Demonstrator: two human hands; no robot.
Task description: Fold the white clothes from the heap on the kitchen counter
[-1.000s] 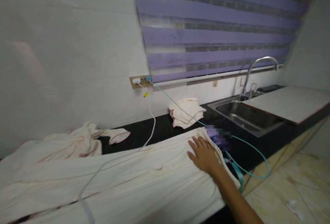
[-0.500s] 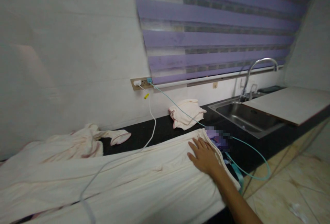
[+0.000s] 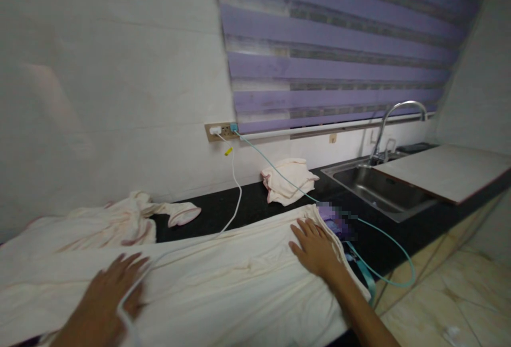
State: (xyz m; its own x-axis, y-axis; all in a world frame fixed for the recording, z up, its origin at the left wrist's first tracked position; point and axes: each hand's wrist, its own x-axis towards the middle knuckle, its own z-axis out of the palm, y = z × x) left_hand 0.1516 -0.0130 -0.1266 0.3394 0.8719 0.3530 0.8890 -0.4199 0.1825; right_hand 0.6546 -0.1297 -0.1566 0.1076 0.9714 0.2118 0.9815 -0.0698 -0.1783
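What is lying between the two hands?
In the head view, only the cream cloth stretches flat between the left hand and the right hand; a white cable ends up near the left hand.

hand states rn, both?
Left hand: open, fingers spread, lying flat on the cream cloth, holding nothing.
Right hand: open, palm flat on the same cloth near its right end, holding nothing.

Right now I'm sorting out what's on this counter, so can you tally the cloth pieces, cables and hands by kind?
Pale cloth pieces: 3, namely the long spread cloth, the crumpled garment and the folded cloth.
Cables: 2, namely the white cable and the teal cable.
Hands flat on the spread cloth: 2, namely the left hand and the right hand.
Total: 7.
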